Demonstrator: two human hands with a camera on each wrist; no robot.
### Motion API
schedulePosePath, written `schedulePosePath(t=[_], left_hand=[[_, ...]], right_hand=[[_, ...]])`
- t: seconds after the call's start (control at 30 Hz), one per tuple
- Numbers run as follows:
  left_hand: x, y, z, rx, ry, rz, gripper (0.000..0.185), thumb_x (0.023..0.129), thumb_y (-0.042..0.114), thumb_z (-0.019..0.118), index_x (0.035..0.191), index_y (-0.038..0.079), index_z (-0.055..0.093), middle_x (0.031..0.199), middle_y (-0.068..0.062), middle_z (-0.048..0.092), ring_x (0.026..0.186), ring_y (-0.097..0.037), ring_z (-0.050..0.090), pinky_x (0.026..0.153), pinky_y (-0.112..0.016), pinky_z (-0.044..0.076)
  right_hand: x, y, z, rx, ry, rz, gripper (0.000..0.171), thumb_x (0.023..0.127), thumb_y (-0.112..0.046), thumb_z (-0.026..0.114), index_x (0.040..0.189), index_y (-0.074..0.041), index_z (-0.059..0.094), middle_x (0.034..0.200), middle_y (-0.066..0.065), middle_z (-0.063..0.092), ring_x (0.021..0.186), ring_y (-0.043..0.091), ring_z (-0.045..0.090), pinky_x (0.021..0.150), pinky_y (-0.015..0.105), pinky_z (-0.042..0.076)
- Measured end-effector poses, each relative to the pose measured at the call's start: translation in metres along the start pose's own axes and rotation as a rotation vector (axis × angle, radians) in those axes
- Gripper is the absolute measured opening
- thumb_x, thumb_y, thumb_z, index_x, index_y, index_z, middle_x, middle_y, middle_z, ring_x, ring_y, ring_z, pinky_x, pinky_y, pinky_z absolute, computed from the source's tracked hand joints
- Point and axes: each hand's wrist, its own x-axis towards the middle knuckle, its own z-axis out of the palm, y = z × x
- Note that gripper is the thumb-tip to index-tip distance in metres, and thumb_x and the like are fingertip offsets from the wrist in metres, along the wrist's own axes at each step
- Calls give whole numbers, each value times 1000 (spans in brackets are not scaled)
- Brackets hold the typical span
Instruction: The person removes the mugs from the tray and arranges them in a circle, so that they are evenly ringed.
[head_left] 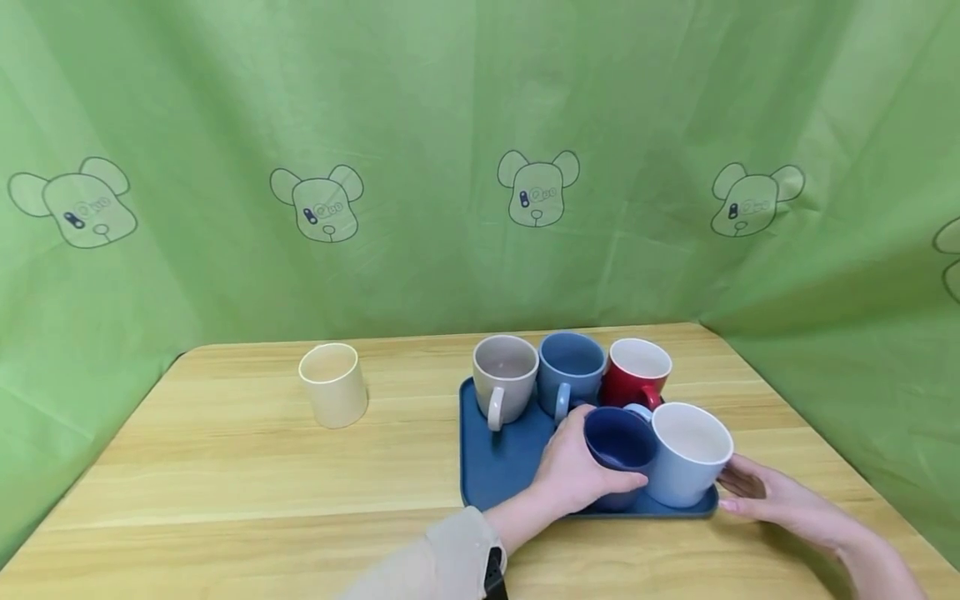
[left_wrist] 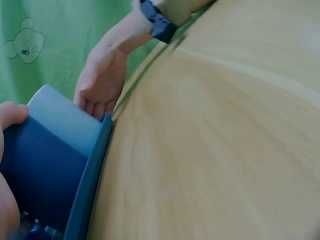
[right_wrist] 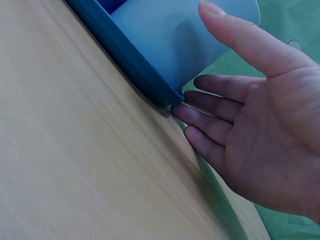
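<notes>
A pale sleeve [head_left: 423, 560], cut off by the head view's lower edge, leads to the left hand [head_left: 567, 467]. Its fingers are curled round a dark blue mug [head_left: 621, 443] at the near side of the blue tray [head_left: 491, 467], covering part of its wall; the tray's rim hides its base in the left wrist view. The right hand [head_left: 787, 504] holds nothing, fingers extended beside the tray's corner and a pale blue mug [head_left: 681, 468]; whether they touch is unclear. Behind, the red mug's [head_left: 624, 387] lower part is hidden.
</notes>
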Motion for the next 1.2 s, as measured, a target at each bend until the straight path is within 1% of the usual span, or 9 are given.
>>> schedulePosePath(t=[0.1, 0.27, 0.37, 0.5, 0.63, 0.77, 0.9, 1.03, 1.2], left_hand=[[-4, 0, -2, 9, 6, 36, 80, 57, 39, 87, 124, 22, 46, 111, 11, 53, 100, -7, 50, 82, -28, 45], [-8, 0, -5, 34, 16, 79, 83, 56, 39, 88, 126, 23, 46, 113, 11, 52, 102, -8, 50, 83, -28, 44], [-10, 1, -8, 43, 23, 106, 84, 56, 39, 87, 127, 24, 45, 115, 11, 52, 103, -8, 49, 85, -28, 44], [-13, 6, -13, 20, 25, 153, 84, 56, 39, 87, 128, 25, 46, 116, 12, 52, 104, -6, 49, 85, -26, 43], [-18, 14, -20, -35, -3, 200, 81, 58, 38, 87, 127, 24, 46, 115, 14, 53, 102, -4, 50, 84, -23, 43], [-29, 23, -32, -104, -59, 224, 78, 59, 34, 87, 125, 26, 47, 114, 15, 52, 101, -1, 49, 84, -22, 43], [-41, 29, -49, -131, -91, 260, 79, 59, 30, 88, 126, 27, 46, 116, 15, 52, 103, -2, 49, 85, -22, 43], [-52, 31, -68, -152, -90, 278, 81, 59, 27, 88, 128, 25, 45, 118, 14, 53, 105, -4, 50, 87, -24, 42], [-63, 28, -93, -207, -75, 272, 81, 59, 21, 87, 129, 20, 46, 118, 10, 56, 105, -9, 53, 88, -30, 44]], right_hand=[[0, 1, 1, 3, 0, -20, 68, 89, 1, 54, 132, 26, 7, 133, 47, 10, 109, -17, 34, 88, 13, 36], [1, 2, 2, 11, 3, -54, 67, 88, 4, 53, 131, 27, 8, 132, 48, 10, 111, -16, 35, 88, 12, 35], [2, 2, 2, 12, 0, -50, 67, 88, 4, 53, 131, 27, 8, 132, 48, 10, 110, -17, 35, 88, 12, 35], [2, 2, 1, 11, -3, -29, 67, 89, 2, 53, 132, 26, 7, 132, 48, 10, 109, -17, 35, 88, 13, 36], [2, 2, 0, -1, 2, -33, 66, 89, 3, 53, 132, 26, 8, 132, 48, 11, 109, -17, 35, 87, 13, 36], [1, 3, 1, -26, 8, -54, 64, 88, 5, 53, 131, 27, 10, 131, 48, 13, 110, -16, 36, 87, 13, 37], [0, 4, 0, -38, 13, -65, 64, 88, 5, 52, 131, 27, 10, 130, 48, 13, 110, -16, 35, 87, 13, 37], [1, 2, 0, -37, 14, -55, 64, 88, 4, 52, 131, 27, 10, 131, 48, 13, 109, -17, 35, 87, 13, 36], [1, 2, 0, -33, 10, -32, 65, 89, 3, 52, 132, 26, 9, 132, 48, 12, 109, -17, 34, 87, 12, 36]])
